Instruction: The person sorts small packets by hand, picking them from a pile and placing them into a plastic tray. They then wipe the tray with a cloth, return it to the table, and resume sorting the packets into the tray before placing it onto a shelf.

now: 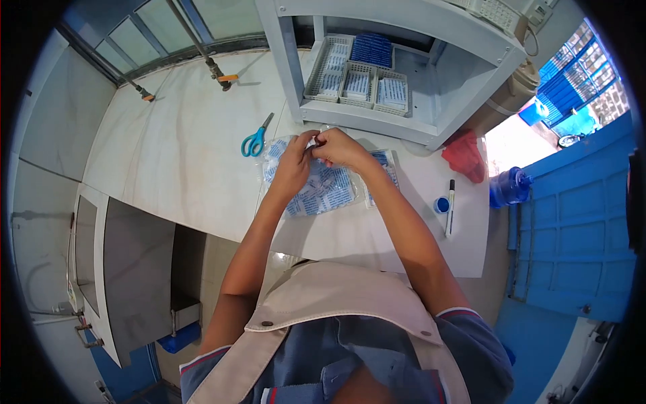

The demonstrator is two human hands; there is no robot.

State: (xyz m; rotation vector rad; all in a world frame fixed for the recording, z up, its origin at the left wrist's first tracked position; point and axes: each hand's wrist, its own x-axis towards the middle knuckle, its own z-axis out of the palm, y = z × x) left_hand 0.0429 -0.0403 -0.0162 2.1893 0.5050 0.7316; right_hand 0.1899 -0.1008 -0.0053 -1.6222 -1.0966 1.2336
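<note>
A clear plastic bag [323, 192] full of small white packets with blue print lies on the counter under my hands. At its far edge my left hand [295, 161] and my right hand [338, 147] meet, both with fingers pinched together on the plastic. The fingertips partly hide the spot they grip. Beside my right forearm, another bag of blue-printed packets [385, 161] shows in part. Scissors with teal handles [254, 143] rest just left of the bag, blades pointing away.
A grey metal shelf [377, 116] at the back holds baskets of packets [359, 86]. To the right are a marker [450, 209], a small blue-topped container [441, 205] and red cloth or plastic [465, 158]. Valves with orange handles [229, 79] stand at the back left.
</note>
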